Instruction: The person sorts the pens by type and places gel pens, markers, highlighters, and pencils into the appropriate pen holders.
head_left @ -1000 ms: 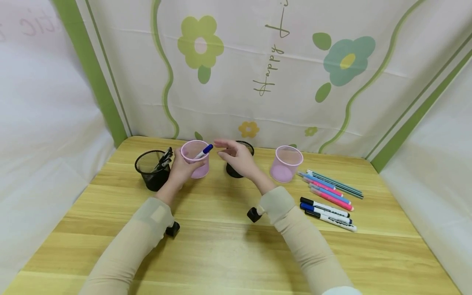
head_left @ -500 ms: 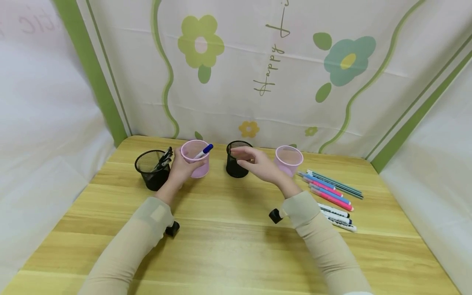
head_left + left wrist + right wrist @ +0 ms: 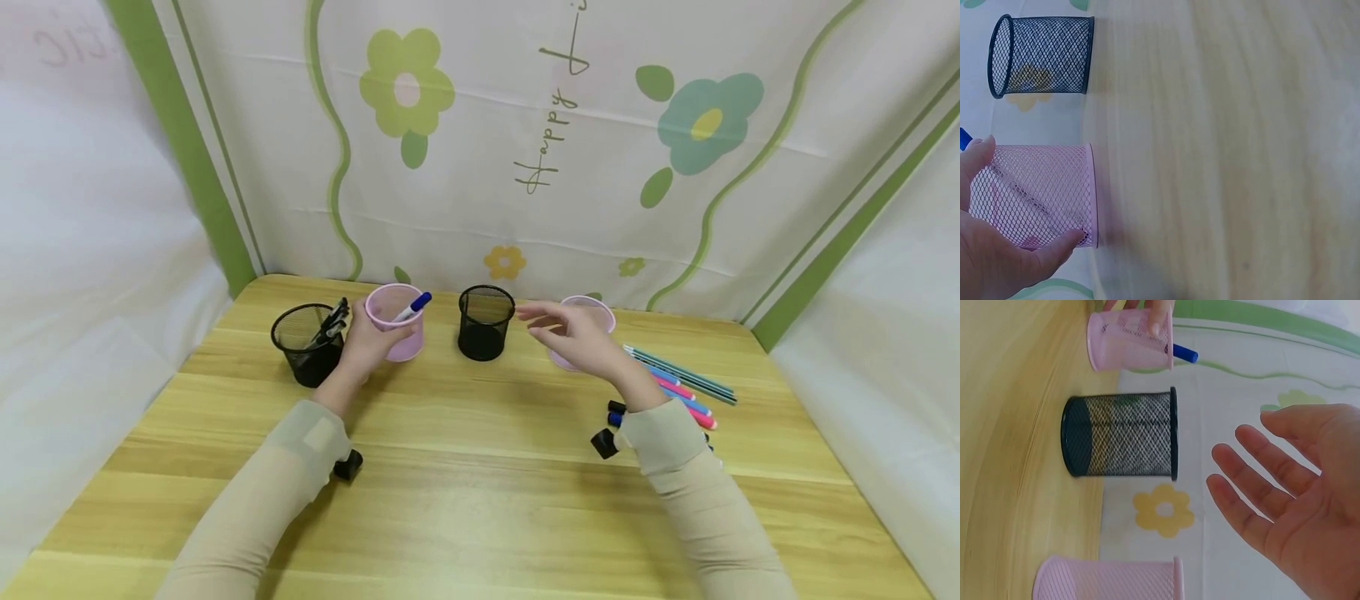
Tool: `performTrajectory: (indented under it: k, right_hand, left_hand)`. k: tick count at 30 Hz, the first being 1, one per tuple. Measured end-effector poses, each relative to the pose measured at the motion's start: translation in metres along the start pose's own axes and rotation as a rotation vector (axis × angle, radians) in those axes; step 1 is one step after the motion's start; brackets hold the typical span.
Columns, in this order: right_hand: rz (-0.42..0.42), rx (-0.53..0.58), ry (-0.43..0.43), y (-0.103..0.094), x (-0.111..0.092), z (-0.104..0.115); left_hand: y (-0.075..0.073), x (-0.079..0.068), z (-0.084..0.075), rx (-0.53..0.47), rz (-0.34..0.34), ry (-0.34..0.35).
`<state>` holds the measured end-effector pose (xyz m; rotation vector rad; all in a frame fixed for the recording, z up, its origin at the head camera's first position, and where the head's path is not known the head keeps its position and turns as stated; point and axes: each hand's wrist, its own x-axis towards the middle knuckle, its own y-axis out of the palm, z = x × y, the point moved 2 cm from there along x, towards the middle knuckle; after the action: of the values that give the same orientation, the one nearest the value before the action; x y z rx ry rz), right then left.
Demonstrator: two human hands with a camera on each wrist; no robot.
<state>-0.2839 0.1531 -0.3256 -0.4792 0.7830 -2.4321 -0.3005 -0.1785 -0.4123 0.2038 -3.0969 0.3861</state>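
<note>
My left hand (image 3: 366,343) holds a pink mesh pen cup (image 3: 1047,181) by its side, with thumb and fingers round the wall. One white marker with a blue cap (image 3: 414,307) leans inside that cup, its cap sticking out over the rim. My right hand (image 3: 581,337) holds nothing; its fingers are spread and gently bent in the right wrist view. It hovers in front of a second pink mesh cup (image 3: 598,310), partly covering it. Between the two pink cups stands a black mesh cup (image 3: 482,340) with nothing visible inside.
At the far left, another black mesh cup (image 3: 311,367) carries several black pens (image 3: 330,327). Right of my right hand lie dark green pencils (image 3: 686,375) and pink and blue pens (image 3: 697,408). My right forearm mostly hides the markers (image 3: 616,414). A printed curtain (image 3: 450,200) hangs behind the table.
My right hand has moved right, away from the marker in the held pink cup, past the black cup to the second pink cup. My left hand keeps its grip in place.
</note>
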Motion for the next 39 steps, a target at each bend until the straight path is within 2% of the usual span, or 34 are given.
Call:
performTrajectory:
  k: [12, 24, 30, 39]
  right_hand:
    - [-0.038, -0.129, 0.049, -0.033, -0.033, -0.022]
    - [-0.043, -0.246, 0.159, -0.043, -0.070, -0.056]
    - [-0.020, -0.276, 0.180, -0.051, -0.090, -0.072]
    - [0.081, -0.293, 0.196, -0.055, -0.118, -0.090]
  left_hand:
    - [-0.002, -0.001, -0.001, 0.011, 0.000, -0.022]
    - [-0.003, 0.001, 0.000, -0.012, -0.004, 0.003]
    - [-0.002, 0.001, 0.000, -0.015, 0.002, 0.003]
    - [0.001, 0.001, 0.003, 0.002, -0.012, 0.001]
